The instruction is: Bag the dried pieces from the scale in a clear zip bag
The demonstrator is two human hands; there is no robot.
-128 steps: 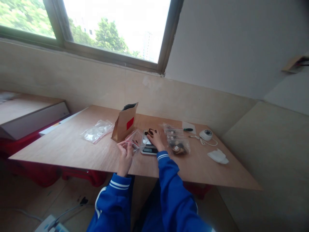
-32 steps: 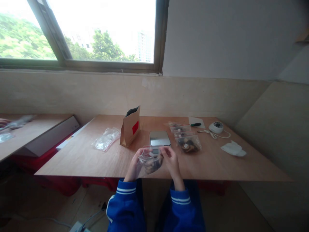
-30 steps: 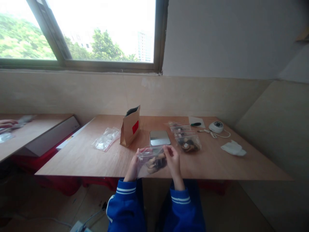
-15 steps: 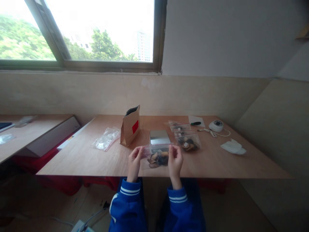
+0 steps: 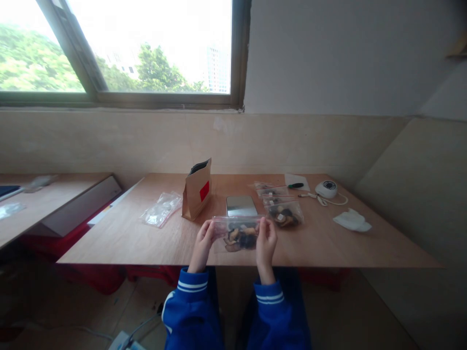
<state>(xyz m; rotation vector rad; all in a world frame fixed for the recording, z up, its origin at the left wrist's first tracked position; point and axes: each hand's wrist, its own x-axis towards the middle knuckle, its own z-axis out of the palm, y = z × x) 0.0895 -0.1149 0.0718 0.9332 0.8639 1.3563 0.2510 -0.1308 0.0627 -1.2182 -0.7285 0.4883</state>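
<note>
Between both hands I hold a small clear zip bag (image 5: pixel 238 235) with dark and pale pieces inside, just above the wooden table (image 5: pixel 127 233). My left hand (image 5: pixel 204 238) pinches its top left corner and my right hand (image 5: pixel 266 239) pinches the top right corner. The bag hangs flat, its red-lined top edge stretched between my fingers. A small silver scale (image 5: pixel 241 206) lies just behind the bag. A brown paper pouch (image 5: pixel 197 189) with a red label stands open to the left of the scale.
Filled clear bags (image 5: pixel 282 214) lie right of the scale, more (image 5: pixel 268 190) behind them. A pile of unfilled clear bags (image 5: pixel 160 209) lies left of the pouch. A green-handled tool (image 5: pixel 295 185), a round white device (image 5: pixel 326 189) with cord and a white cloth (image 5: pixel 351 219) sit at the right.
My right hand was at dark pieces on the scale while the left held the bag open. Both hands then brought the filled bag near and pulled its top edge flat between them.
</note>
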